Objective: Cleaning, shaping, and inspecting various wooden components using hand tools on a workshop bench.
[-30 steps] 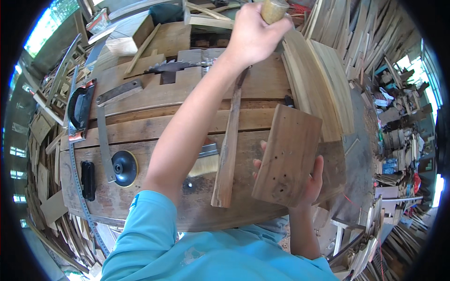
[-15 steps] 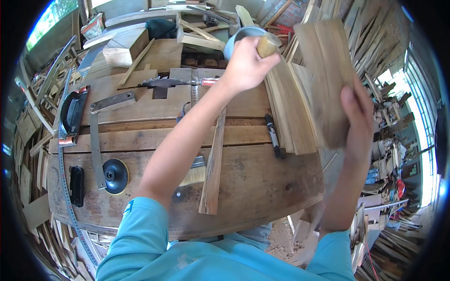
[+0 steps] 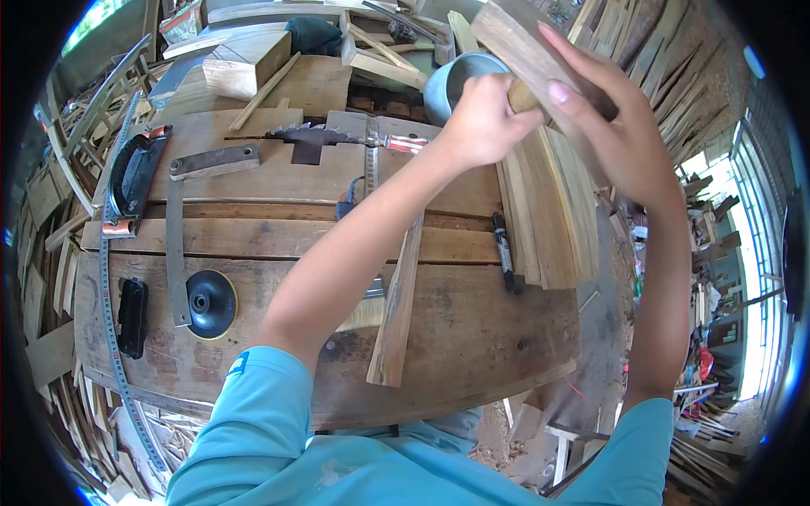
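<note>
Workbench [image 3: 472, 337] of worn, stained planks, seen from above. At its left, one ruled tape [image 3: 105, 295] is draped over the front edge, its figures too small to be read. Near it are laid one black sander [image 3: 137, 181] with copper-coloured ends and one smaller black block [image 3: 132, 318]. Next, one L-shaped bevel [image 3: 175, 244] is set against one round black pad [image 3: 213, 304]. Farther right, one pale-bristled brush [image 3: 363, 319] is partly hidden beside one rough wooden strip [image 3: 392, 346]. One rounded wooden handle [image 3: 523, 97] is clenched in the left hand [image 3: 494, 122]. One black marker [image 3: 504, 253], its lettering illegible, is placed beside several long boards [image 3: 531, 202]. Above these, one thick, smooth-faced wooden block [image 3: 540, 51] is grasped between the right hand's [image 3: 616, 118] thumb and fingers; whether handle and block touch cannot be told.
</note>
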The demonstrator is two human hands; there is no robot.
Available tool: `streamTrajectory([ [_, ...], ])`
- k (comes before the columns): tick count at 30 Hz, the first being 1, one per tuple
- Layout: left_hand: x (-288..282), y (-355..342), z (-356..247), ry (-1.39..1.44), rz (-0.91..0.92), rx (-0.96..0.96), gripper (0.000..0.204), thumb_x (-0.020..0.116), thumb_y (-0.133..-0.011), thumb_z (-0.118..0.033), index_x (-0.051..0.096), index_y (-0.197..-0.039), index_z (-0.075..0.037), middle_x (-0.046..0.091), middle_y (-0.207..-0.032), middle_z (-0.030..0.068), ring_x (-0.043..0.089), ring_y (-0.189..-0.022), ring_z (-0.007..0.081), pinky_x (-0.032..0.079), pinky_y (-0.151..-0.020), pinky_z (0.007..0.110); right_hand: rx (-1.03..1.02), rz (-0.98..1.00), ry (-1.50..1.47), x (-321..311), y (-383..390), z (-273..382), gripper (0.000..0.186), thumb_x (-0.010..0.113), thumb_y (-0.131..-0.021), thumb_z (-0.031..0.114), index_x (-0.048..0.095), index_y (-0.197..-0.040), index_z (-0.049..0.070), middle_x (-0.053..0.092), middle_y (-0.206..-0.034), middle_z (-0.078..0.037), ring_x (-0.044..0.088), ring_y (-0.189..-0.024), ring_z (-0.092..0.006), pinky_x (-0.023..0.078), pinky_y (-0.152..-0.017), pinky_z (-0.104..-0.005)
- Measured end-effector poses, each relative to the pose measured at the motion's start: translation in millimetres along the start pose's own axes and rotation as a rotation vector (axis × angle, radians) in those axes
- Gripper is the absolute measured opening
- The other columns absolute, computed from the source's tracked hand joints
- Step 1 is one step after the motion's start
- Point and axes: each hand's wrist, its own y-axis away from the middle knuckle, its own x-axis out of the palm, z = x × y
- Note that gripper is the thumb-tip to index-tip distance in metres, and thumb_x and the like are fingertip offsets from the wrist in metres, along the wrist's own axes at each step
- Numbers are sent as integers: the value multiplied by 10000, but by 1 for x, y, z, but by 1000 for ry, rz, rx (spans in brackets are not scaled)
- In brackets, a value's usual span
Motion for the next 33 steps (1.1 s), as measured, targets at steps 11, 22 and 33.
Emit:
streamTrajectory([
  [11,-3,3,3,-19,44,-89,301,731,-801,-193,693,-958,61,692,-751,246,725,-739,374,573,-738,422,-23,20,38,-2,-10,-12,550,600,-1015,437,569,-1498,174,707,-1262,-121,657,-1137,-208,469,-1039,-362],
  [22,-5,1,0,11,28,-56,216,718,-810,-154,659,-862,47,674,-702,220,714,-686,337,560,-700,402,241,-84,-121,-55,-34,10,516,603,-1020,449,599,-1470,197,719,-1180,-159,688,-1100,-218,495,-1009,-368],
  [33,-2,3,-1,19,-17,-52,216,722,-827,-161,647,-844,41,639,-646,164,636,-580,251,536,-644,379,218,135,110,-54,-24,28,572,502,-1075,383,423,-1575,116,692,-1006,-158,659,-905,-210,522,-883,-351],
])
